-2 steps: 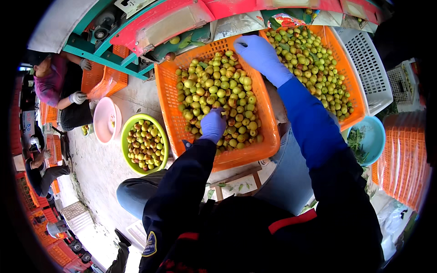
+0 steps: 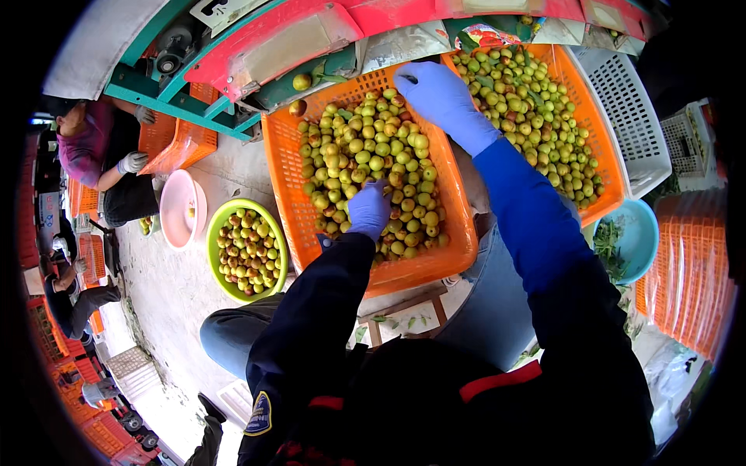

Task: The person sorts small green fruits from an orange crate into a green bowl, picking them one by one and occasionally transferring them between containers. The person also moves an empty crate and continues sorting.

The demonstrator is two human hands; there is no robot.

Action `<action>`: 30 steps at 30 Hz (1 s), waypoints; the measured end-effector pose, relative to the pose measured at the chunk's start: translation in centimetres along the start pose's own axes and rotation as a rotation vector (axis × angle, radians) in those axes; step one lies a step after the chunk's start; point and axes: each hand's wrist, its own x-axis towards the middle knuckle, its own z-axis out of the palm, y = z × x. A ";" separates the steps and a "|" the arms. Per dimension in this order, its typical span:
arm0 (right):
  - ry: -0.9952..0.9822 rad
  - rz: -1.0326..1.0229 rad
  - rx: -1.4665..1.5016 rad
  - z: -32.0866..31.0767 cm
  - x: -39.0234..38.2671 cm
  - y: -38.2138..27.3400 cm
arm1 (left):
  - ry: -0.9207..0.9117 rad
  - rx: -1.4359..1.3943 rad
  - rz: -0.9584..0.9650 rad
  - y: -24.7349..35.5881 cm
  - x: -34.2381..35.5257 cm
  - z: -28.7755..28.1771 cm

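Two loose fruits (image 2: 301,81) (image 2: 297,108) now lower, two hands (image 2: 370,210) (image 2: 444,97) apart, grips unclear, at one orange crate (image 2: 420,273)

"What colour is the crate (image 2: 423,269) toward twelve o'clock?"
"Bright orange, patterned with rows of slots; its fruit (image 2: 365,145) is yellow-green, blotched reddish brown."
"And the left hand (image 2: 369,211)?"
"Gloved in plain lavender, like the right hand (image 2: 439,97); the right sleeve (image 2: 519,203) is vivid blue, then near-black."
"Other colours?"
"Lime bowl (image 2: 214,262) and pink basin (image 2: 177,213) toward nine, turquoise basin (image 2: 642,233) at three."
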 end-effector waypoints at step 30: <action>0.027 -0.038 0.043 1.1 1.4 -1.4 | 0.642 -0.910 -1.024 -37.9 -14.4 -11.7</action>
